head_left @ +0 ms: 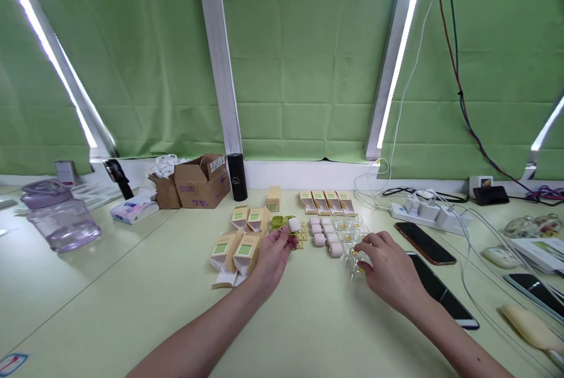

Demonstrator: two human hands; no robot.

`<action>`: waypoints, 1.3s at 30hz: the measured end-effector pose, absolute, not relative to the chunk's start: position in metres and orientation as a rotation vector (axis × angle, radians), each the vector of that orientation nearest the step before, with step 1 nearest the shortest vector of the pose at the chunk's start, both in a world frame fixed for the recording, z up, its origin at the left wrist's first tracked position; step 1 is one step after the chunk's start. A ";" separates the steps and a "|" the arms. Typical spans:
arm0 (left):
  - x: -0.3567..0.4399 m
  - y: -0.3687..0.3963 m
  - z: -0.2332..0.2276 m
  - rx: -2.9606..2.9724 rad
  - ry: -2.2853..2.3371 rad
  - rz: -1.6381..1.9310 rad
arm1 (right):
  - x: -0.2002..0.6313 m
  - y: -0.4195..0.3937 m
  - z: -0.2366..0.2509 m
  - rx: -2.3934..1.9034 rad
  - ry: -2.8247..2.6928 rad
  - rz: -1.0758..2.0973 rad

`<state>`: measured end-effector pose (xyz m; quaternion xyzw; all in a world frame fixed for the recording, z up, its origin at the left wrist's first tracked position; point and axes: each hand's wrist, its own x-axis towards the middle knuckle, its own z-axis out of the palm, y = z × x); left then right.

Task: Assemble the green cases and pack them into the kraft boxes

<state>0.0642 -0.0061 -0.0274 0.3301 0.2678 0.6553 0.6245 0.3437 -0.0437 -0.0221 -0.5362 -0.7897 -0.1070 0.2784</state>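
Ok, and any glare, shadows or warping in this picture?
Head view: light strips beside the green curtains wash out to white, and the window posts splay towards the top, perhaps lens distortion; same view: a soft shadow lies on the table below the right hand, and the clear plastic cases are hard to tell apart.

A person's bare arms, seen from a head-worn camera: the left forearm [207,322] and the right forearm [453,334] are uncovered from the wrists to the lower edge of the view, both slim and smooth in outline, narrowing toward the wrists. The left grip [272,253] and right grip [390,266] are ungloved, with slender fingers. A small dark spot [479,359] marks the right forearm. Fingernails are too small to make out; sleeves, if any, lie out of view.
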 end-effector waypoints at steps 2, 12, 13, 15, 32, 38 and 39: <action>0.064 -0.006 -0.028 0.750 0.616 1.502 | 0.350 -0.046 -0.030 -1.450 -2.172 -0.384; 0.064 -0.010 -0.023 0.777 0.619 1.485 | 0.347 -0.050 -0.036 -1.484 -2.198 -0.447; 0.064 -0.011 -0.022 0.777 0.618 1.486 | 0.346 -0.051 -0.034 -1.472 -2.189 -0.438; 0.064 -0.011 -0.022 0.778 0.616 1.490 | 0.341 -0.054 -0.027 -1.426 -2.151 -0.378; 0.060 -0.004 -0.028 0.792 0.650 1.579 | 0.244 0.001 -0.005 -0.617 -1.068 1.479; 0.061 -0.006 -0.028 0.822 0.664 1.574 | 0.242 -0.007 -0.016 -0.524 -0.845 1.679; 0.061 -0.006 -0.028 0.831 0.670 1.575 | 0.243 -0.007 -0.019 -0.524 -0.840 1.678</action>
